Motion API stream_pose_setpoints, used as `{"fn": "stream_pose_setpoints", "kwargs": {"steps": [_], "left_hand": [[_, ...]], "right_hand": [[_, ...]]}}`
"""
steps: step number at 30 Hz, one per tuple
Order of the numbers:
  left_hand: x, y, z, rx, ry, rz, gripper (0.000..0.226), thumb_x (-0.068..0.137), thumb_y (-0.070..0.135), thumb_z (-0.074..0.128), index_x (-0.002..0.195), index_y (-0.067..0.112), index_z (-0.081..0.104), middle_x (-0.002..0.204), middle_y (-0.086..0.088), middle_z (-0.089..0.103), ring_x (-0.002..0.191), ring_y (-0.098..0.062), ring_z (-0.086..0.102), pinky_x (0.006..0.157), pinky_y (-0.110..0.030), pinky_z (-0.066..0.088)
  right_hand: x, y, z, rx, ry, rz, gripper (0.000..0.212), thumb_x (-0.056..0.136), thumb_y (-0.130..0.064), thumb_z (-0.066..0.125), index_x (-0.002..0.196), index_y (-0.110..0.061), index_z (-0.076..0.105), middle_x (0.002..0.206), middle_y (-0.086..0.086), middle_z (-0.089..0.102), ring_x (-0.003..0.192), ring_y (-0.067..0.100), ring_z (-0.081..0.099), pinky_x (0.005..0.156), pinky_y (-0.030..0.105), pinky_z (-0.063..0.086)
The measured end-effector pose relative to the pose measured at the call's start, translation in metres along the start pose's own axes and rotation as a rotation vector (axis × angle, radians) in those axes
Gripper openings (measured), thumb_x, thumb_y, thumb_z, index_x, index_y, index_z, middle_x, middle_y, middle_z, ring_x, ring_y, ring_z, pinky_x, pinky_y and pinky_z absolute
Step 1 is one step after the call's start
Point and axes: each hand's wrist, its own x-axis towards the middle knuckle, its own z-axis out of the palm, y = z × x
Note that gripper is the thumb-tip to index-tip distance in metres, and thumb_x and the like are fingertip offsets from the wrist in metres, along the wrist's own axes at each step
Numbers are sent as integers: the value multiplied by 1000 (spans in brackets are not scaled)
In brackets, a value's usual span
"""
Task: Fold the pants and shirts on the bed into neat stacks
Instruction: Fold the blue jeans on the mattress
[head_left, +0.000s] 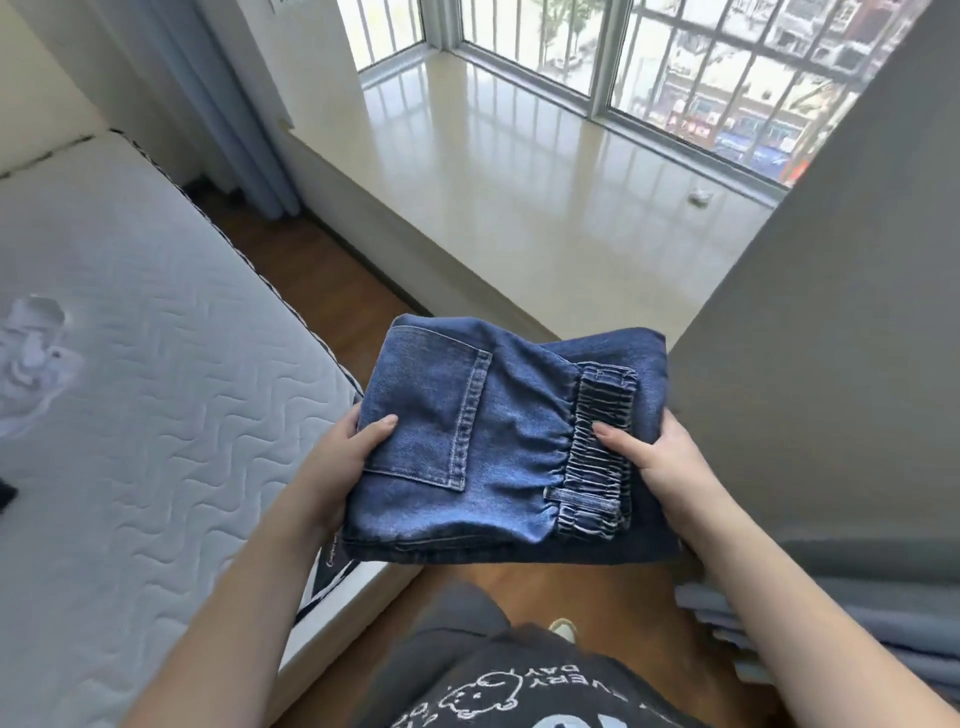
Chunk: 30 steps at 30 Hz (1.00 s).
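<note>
Bedroom with a bay window; bare quilted mattress (156, 364) fills the left side, mostly uncovered, a pale crumpled item (31, 353) near its left edge and a dark scrap (6, 493) at the frame border, too cut off to identify. Left hand (343, 457) grips the pocket side of the folded denim pants (493, 447), thumb on top, fingers underneath. The pants are held in the air over the wood floor (322, 270), just off the mattress corner, folded into a compact rectangle with the back pocket and elastic waistband (597, 452) up. Right hand (660, 457) clamps the waistband side the same way, thumb pressing the elastic. Gripping both sides likely keeps the layers from sliding apart while carrying. Fold looks done; placing on a stack is probably next. Right of the hands, a grey panel (831, 312) stands close to the pants' right edge, with stacked grey-blue folded fabric (779, 634) below it, possibly the destination. Tiled window ledge (519, 171) behind holds one small white object (698, 197).
</note>
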Motion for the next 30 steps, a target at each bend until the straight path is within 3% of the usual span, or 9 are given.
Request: {"fn": "stream_pose_setpoints", "kwargs": {"steps": [4, 8, 13, 17, 20, 26, 30], "left_hand": [[27, 13, -15, -64, 111, 29, 23, 97, 12, 55, 118, 14, 61, 104, -9, 74, 89, -22, 72, 66, -30, 58], [56, 21, -46, -125, 197, 31, 27, 96, 15, 57, 123, 15, 59, 110, -9, 73, 97, -25, 71, 72, -34, 58], [89, 36, -87, -221, 296, 33, 26, 96, 16, 57, 122, 17, 59, 109, -9, 73, 94, -25, 71, 72, -37, 59], [115, 51, -117, -265, 351, 75, 25, 97, 13, 56, 121, 16, 59, 113, -9, 72, 98, -23, 69, 79, -37, 57], [130, 59, -137, -298, 382, 101, 21, 97, 13, 56, 116, 20, 62, 110, -7, 73, 96, -21, 70, 73, -34, 58], [165, 63, -168, -317, 539, 120, 19, 94, 17, 62, 109, 27, 66, 109, -3, 74, 95, -20, 71, 69, -29, 57], [201, 71, -188, -294, 657, 103, 24, 91, 18, 67, 112, 28, 65, 110, -3, 73, 98, -20, 71, 74, -32, 57]], "right_hand": [[58, -12, 22, -15, -103, 37, 54, 70, -36, 86, 117, -27, 62, 109, -2, 74, 97, 20, 72, 83, 38, 55], [119, -24, 61, -67, -197, 51, 57, 69, -32, 84, 120, -20, 60, 110, 2, 74, 98, 23, 72, 83, 41, 56], [179, -46, 119, -123, -303, 31, 44, 78, -21, 80, 118, -18, 61, 106, 1, 75, 93, 22, 73, 68, 26, 59], [220, -63, 162, -204, -341, -20, 38, 82, -17, 78, 117, -13, 64, 102, 0, 76, 91, 17, 73, 66, 20, 56], [251, -73, 190, -238, -391, -29, 37, 82, -18, 78, 116, -13, 65, 100, -1, 76, 89, 15, 73, 63, 17, 56], [326, -79, 244, -327, -509, -9, 44, 77, -32, 82, 116, -20, 65, 103, -3, 75, 94, 17, 73, 76, 31, 57], [381, -78, 281, -365, -572, 7, 53, 68, -46, 84, 112, -26, 65, 105, -5, 75, 96, 15, 72, 86, 40, 55]]}}
